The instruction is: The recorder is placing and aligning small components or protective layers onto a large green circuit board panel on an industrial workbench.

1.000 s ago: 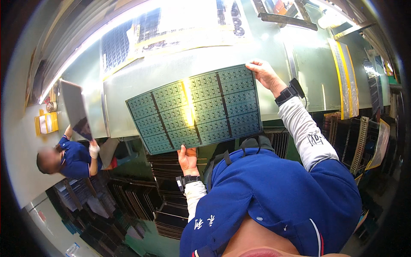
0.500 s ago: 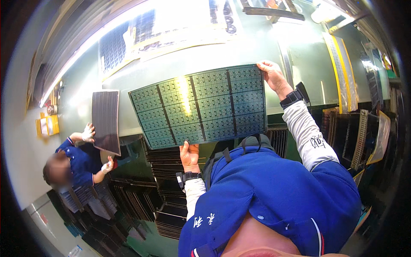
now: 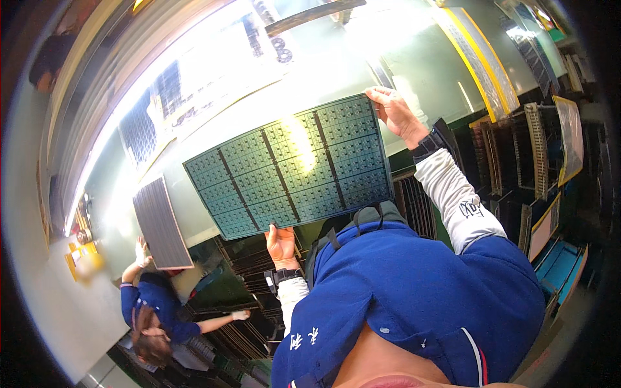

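Observation:
A large dark green circuit board panel [image 3: 259, 187], split by dark strips into a grid of small repeated patterns, is held up in front of me. A bright yellowish glare runs down its middle. My right hand [image 3: 396, 115] pinches its upper right corner between thumb and fingers. At the lower edge, left of the middle, my left hand [image 3: 282, 247] grips the panel with the thumb on the near face; the fingers behind it are partly hidden. Both wrists carry dark bands.
At left a co-worker [image 3: 158, 310] in blue has one white-covered hand by another dark panel [image 3: 162, 223] on the pale table [image 3: 336, 77]. Yellow-edged sheets [image 3: 479, 61] lie at the upper right. Racks of upright panels [image 3: 246, 323] stand below; more racks [image 3: 537, 152] are on the right.
The view has turned, and the panel appears more tilted, still in both my hands. The co-worker has lowered one hand from the other panel and reaches toward the racks.

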A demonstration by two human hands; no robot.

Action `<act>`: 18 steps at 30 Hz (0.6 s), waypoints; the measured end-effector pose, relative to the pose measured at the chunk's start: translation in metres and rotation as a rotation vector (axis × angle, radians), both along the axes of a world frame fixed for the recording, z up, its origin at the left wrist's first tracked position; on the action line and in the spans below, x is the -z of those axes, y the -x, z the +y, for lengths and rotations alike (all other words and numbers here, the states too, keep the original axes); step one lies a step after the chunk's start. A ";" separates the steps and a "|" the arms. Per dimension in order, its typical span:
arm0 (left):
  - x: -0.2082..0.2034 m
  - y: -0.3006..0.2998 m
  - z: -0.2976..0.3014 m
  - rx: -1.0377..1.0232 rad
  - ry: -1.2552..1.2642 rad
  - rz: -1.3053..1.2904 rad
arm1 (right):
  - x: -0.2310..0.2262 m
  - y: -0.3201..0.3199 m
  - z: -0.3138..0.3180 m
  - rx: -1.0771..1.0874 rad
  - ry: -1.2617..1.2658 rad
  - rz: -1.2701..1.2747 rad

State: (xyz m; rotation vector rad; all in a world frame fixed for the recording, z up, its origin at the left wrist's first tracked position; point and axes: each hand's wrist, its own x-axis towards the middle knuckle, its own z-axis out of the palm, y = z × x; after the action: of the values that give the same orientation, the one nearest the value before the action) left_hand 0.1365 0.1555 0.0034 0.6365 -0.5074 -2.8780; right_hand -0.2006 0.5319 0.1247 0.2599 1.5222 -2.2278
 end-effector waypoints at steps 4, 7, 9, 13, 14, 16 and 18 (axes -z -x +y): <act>-0.001 0.014 0.001 0.070 -0.020 0.085 | -0.020 -0.015 0.016 0.034 0.020 -0.010; 0.000 0.012 -0.004 0.100 0.029 -0.065 | -0.068 -0.050 0.025 -0.119 -0.454 -0.271; -0.014 0.048 0.029 0.189 0.032 -0.106 | 0.015 -0.080 0.076 0.156 -0.089 -0.174; 0.022 0.064 0.038 0.327 -0.085 -0.082 | 0.014 -0.122 0.129 0.045 0.169 -0.296; 0.017 0.077 0.046 0.394 -0.044 -0.065 | 0.019 -0.141 0.145 0.107 0.197 -0.285; -0.023 0.113 0.086 0.499 0.036 -0.067 | 0.019 -0.170 0.180 0.239 0.210 -0.248; -0.017 0.139 0.099 0.564 0.040 -0.081 | 0.013 -0.195 0.196 0.365 0.197 -0.232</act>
State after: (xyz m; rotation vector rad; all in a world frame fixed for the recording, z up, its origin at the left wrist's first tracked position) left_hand -0.0026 0.2544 0.0208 0.6984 -0.8784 -3.3565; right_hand -0.0059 0.7279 0.1120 0.7581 1.1972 -2.4967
